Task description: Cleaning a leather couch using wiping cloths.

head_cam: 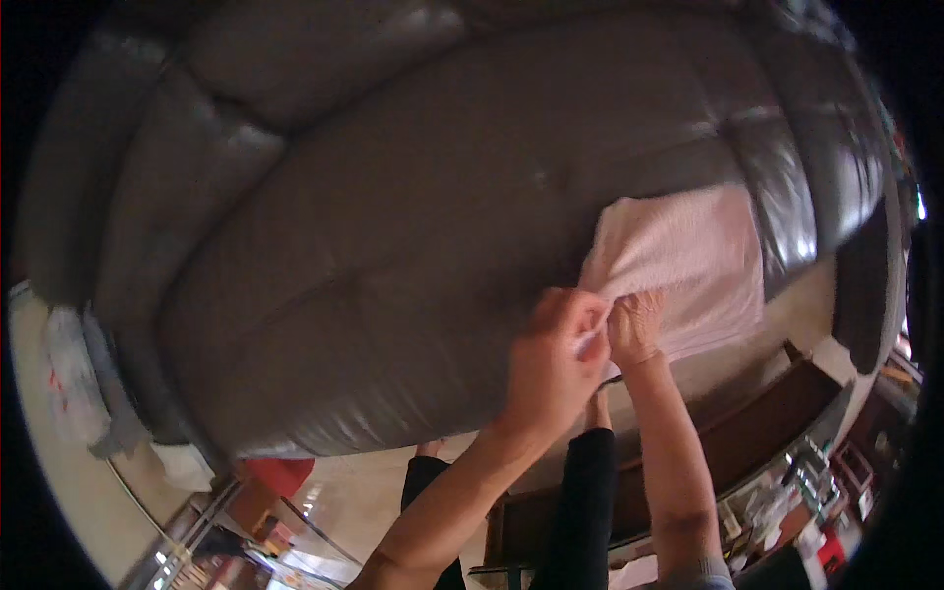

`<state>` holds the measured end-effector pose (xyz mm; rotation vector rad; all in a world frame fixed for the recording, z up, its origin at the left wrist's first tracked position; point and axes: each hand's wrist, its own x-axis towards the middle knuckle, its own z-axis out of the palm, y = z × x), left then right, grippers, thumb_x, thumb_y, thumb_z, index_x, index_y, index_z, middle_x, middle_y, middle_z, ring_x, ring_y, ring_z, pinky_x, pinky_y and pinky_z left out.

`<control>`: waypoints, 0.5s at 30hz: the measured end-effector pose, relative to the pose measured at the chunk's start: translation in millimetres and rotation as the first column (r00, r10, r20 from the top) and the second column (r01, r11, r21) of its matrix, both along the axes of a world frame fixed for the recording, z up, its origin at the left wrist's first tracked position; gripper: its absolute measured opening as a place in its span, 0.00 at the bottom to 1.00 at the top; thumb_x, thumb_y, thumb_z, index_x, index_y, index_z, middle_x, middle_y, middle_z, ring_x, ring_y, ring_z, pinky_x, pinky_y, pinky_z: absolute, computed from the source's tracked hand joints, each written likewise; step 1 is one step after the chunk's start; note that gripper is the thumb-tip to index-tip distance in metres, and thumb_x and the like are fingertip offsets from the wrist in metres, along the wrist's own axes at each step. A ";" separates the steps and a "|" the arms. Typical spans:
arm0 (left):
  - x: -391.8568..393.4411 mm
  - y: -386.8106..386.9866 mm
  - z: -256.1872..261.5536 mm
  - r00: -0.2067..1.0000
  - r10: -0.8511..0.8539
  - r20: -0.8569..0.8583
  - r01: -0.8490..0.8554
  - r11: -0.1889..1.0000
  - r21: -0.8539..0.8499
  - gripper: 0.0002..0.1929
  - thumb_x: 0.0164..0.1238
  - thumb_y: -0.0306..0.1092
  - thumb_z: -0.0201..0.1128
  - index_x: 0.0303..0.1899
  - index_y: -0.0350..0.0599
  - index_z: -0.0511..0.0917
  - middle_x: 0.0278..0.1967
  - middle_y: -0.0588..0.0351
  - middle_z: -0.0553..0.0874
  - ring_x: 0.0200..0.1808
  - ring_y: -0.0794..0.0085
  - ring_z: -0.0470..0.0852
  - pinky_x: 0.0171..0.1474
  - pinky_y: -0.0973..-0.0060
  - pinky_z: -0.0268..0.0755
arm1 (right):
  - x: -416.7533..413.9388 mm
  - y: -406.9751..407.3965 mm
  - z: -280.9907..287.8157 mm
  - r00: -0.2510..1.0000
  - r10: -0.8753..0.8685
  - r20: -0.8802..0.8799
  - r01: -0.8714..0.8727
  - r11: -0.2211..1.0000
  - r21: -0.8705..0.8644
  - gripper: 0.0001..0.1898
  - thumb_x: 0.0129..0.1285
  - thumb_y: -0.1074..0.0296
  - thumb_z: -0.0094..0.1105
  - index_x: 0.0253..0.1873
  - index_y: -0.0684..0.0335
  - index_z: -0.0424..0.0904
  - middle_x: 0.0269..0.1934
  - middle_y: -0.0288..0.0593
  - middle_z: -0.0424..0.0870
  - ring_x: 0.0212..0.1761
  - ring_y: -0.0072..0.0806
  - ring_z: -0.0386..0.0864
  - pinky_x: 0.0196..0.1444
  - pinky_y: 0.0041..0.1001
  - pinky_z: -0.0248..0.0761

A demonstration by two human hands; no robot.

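A pale pink cloth (686, 236) lies over the right part of the dark brown leather sofa seat (413, 243), and its near part hangs past the front edge. My left hand (560, 350) pinches the cloth's left edge between thumb and fingers, a little blurred. Beside it on the right, my right hand (636, 324) rests against the cloth. A fold of the cloth covers its fingertips, so their grip is hidden.
The sofa's padded armrest (826, 169) rises at the right. A dark wooden table (767, 405) stands behind my right arm, with cluttered small items (774, 501) near it. White plastic bags (74, 376) sit at the far left. A red object (280, 474) shows below the sofa's front edge.
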<state>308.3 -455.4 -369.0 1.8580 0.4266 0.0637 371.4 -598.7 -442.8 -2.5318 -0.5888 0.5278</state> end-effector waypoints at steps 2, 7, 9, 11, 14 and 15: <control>-28.7 36.1 -2.8 0.986 0.151 -0.067 -0.154 0.987 -0.039 0.14 0.63 0.19 0.70 0.48 0.43 0.81 0.35 0.58 0.82 0.36 0.76 0.80 0.43 0.75 0.76 | 1.3 56.0 1.2 0.897 0.124 0.424 -0.225 0.955 0.196 0.12 0.54 0.62 0.63 0.41 0.57 0.88 0.41 0.41 0.88 0.49 0.47 0.82 0.63 0.48 0.66; -99.4 118.6 6.0 0.909 0.416 -0.026 -0.392 0.875 0.286 0.12 0.65 0.22 0.70 0.49 0.42 0.81 0.36 0.56 0.83 0.37 0.73 0.82 0.44 0.74 0.77 | -48.9 193.5 8.0 0.701 0.700 0.139 -0.706 0.708 -0.005 0.12 0.58 0.58 0.62 0.41 0.56 0.91 0.44 0.41 0.89 0.58 0.34 0.82 0.76 0.44 0.59; -105.1 144.8 -3.8 0.841 0.539 -0.047 -0.497 0.804 0.326 0.12 0.63 0.23 0.70 0.47 0.42 0.81 0.35 0.53 0.84 0.36 0.67 0.83 0.44 0.70 0.78 | -57.3 224.0 -4.2 0.766 0.624 0.155 -0.632 0.775 0.005 0.12 0.59 0.58 0.63 0.40 0.57 0.91 0.41 0.40 0.89 0.58 0.34 0.81 0.75 0.43 0.59; -110.7 151.3 -20.0 0.885 0.464 -0.031 -0.436 0.852 0.290 0.12 0.64 0.23 0.70 0.47 0.41 0.80 0.36 0.52 0.84 0.36 0.66 0.83 0.44 0.70 0.78 | -66.2 231.0 -18.1 0.729 0.605 0.322 -0.600 0.790 -0.125 0.11 0.58 0.57 0.64 0.36 0.56 0.91 0.40 0.41 0.89 0.55 0.35 0.82 0.74 0.42 0.59; -139.1 122.5 -39.4 0.856 0.511 -0.079 -0.500 0.856 0.130 0.12 0.66 0.25 0.69 0.48 0.42 0.79 0.36 0.53 0.86 0.37 0.67 0.84 0.44 0.69 0.79 | -84.4 207.6 -28.6 0.676 0.688 0.266 -0.657 0.725 -0.206 0.13 0.57 0.55 0.65 0.38 0.57 0.91 0.41 0.45 0.88 0.54 0.36 0.82 0.75 0.42 0.58; -154.9 106.5 -40.1 0.838 0.542 -0.060 -0.539 0.841 0.052 0.12 0.67 0.25 0.70 0.49 0.42 0.79 0.37 0.54 0.86 0.37 0.68 0.85 0.44 0.69 0.79 | -92.4 196.6 -24.4 0.662 0.697 0.276 -0.685 0.712 -0.155 0.14 0.57 0.54 0.66 0.39 0.57 0.91 0.41 0.46 0.88 0.53 0.36 0.83 0.75 0.42 0.57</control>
